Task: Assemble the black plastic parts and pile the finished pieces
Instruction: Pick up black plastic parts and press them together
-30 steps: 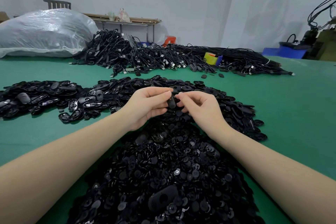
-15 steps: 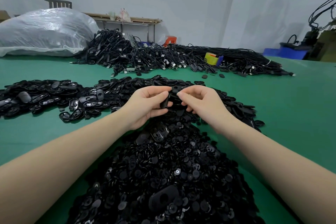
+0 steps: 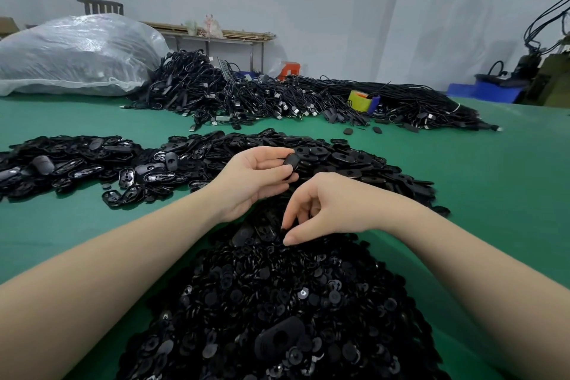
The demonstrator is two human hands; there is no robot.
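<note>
Head view shows the left hand (image 3: 253,177) raised a little above the table (image 3: 493,194), palm turned up, its thumb and curled fingers pinching a small black oval piece (image 3: 291,163) at the fingertips. Just below and to the right of it, the right hand (image 3: 327,210) hangs palm down over the near heap of small round black parts (image 3: 277,302), its thumb and forefinger drawn close together with the tips reaching into the top of the heap; whether they have hold of a part cannot be told. Beyond the left hand lies a wide pile of flat black oval shells (image 3: 339,157), and off to its left a second spread of glossy oval pieces (image 3: 68,160). Farther back, past both hands, sit a tangle of black cables (image 3: 277,102) and a big clear plastic bag (image 3: 77,52).
</note>
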